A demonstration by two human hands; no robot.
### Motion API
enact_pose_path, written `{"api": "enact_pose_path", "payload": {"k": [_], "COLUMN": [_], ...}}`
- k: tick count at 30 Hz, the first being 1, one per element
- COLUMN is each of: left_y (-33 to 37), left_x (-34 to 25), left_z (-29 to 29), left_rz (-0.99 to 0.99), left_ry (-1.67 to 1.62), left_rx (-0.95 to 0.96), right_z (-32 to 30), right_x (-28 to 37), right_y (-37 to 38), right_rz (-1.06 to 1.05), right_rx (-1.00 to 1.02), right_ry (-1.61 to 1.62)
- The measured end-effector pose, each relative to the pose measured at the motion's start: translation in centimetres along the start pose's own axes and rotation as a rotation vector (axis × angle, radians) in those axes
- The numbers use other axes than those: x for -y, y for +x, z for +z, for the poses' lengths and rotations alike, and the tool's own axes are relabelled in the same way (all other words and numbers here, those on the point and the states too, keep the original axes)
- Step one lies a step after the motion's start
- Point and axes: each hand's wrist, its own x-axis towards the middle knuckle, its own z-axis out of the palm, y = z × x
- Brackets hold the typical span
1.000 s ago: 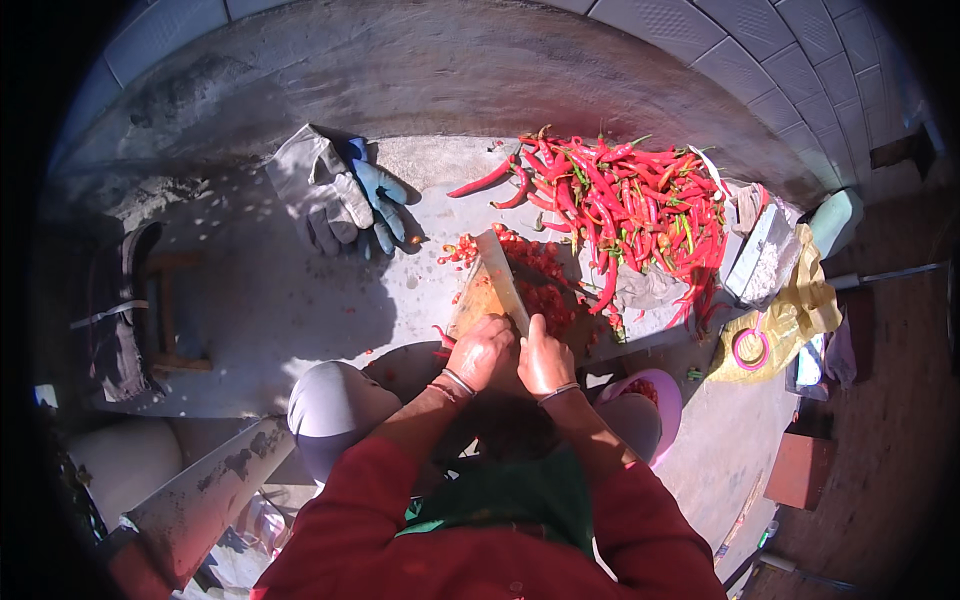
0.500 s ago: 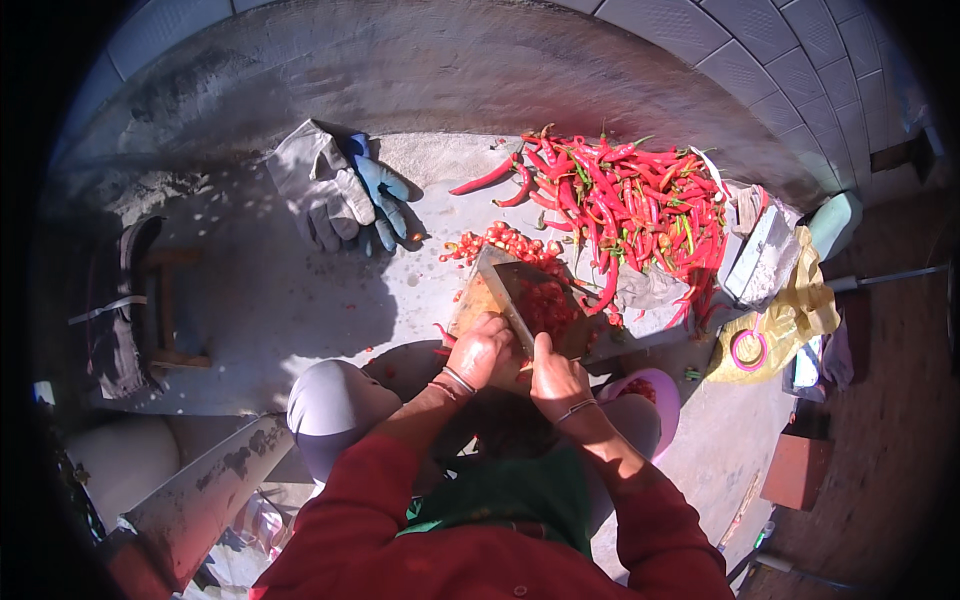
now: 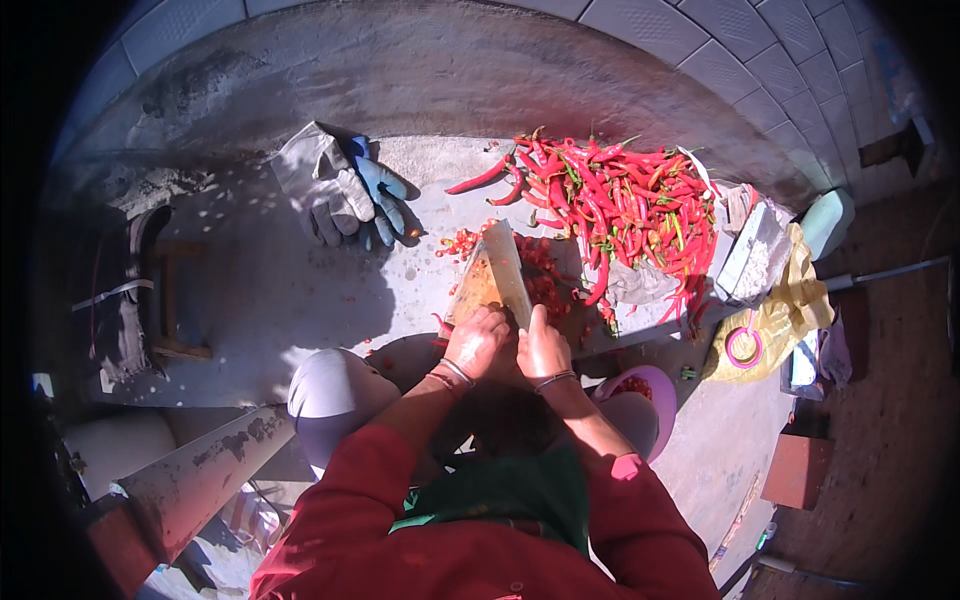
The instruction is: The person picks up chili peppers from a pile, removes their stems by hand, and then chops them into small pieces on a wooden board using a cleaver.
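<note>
Red peppers (image 3: pixel 640 200), whole: a large heap, which lay on a concrete ledge (image 3: pixel 250 300) against the wall (image 3: pixel 420 75), beyond and to the right of the hands; two strays lay at its left side. Knife (image 3: pixel 511 275), broad-bladed: stood over the cutting board (image 3: pixel 472 292), tip pointed away from the person. Right hand (image 3: pixel 543 352): closed around the knife's handle. Left hand (image 3: pixel 477 342): fingers bent at the near part of the board, just beside the blade; whether they had hold of anything could not be told.

Chopped peppers (image 3: pixel 545 288): lay to the right of the blade, with more beyond the board; the blade and hands hid part of the board.

Grey cloth (image 3: pixel 640 286): lay crumpled against the near side of the heap. Gloves (image 3: pixel 340 190), grey and blue: piled on the ledge to the left, well apart from the knife. Pink bowl (image 3: pixel 667 402): sat beside the right knee, partly hidden by it, red pieces inside. Yellow bag (image 3: pixel 725 362): hung or lay at the right, a pink ring (image 3: pixel 731 350) on it. Reddish block (image 3: pixel 797 470): stood farther right. Dark cloth (image 3: pixel 125 310): rested at the far left, next to a wooden frame (image 3: pixel 170 300).
</note>
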Motion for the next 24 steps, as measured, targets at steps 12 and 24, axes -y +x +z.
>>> {"api": "enact_pose_path", "payload": {"k": [12, 24], "left_y": [-0.2, -0.3], "left_x": [-0.4, -0.6], "left_z": [0.0, -0.7], "left_rz": [-0.048, -0.116], "left_ry": [-0.109, -0.243], "left_rx": [0.004, 0.017], "right_z": [-0.3, -0.5], "right_x": [0.7, 0.9], "right_y": [-0.1, -0.2], "right_rz": [0.030, 0.052], "right_rx": [0.003, 0.021], "right_ry": [-0.041, -0.023]}}
